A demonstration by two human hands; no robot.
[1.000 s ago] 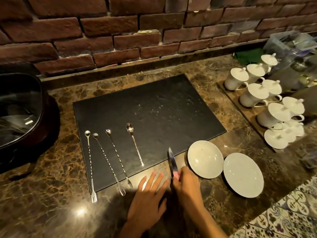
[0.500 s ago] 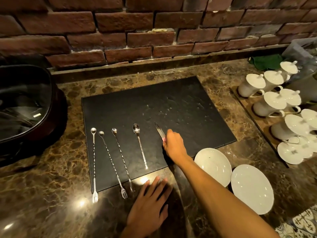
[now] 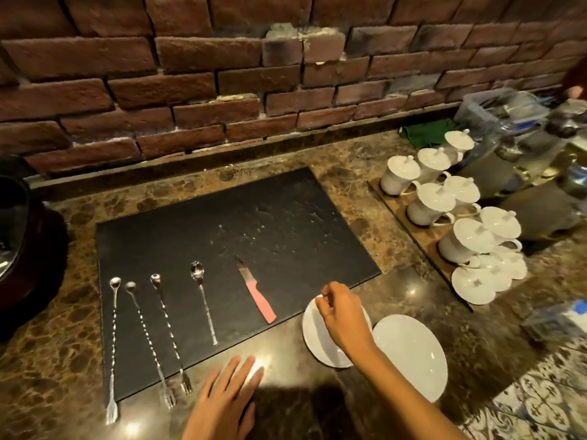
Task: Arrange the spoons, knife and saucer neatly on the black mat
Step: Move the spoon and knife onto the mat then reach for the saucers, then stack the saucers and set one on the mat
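Observation:
The black mat (image 3: 254, 223) lies on the marble counter. Several long twisted-handle spoons (image 3: 203, 300) lie side by side on its left half, some with their fork ends past the near edge. A pink-handled knife (image 3: 255, 290) lies on the mat to the right of them, blade pointing away. Off the mat's near right corner sits a white saucer (image 3: 313, 331). My right hand (image 3: 340, 315) is over it, fingertips pinching its far rim. A second saucer (image 3: 409, 354) lies just right of the first. My left hand (image 3: 225, 398) rests flat on the counter, fingers spread.
A wooden tray (image 3: 409, 230) with several lidded white cups stands at the right. Clear plastic containers (image 3: 508, 115) and a green cloth (image 3: 425, 131) lie behind it. A large dark pot (image 3: 19, 249) sits at the left edge. The brick wall (image 3: 222, 90) closes the back.
My right hand laid the knife on the mat beside the spoons, let go, and moved back right onto the nearer saucer. My left hand has stayed flat on the counter.

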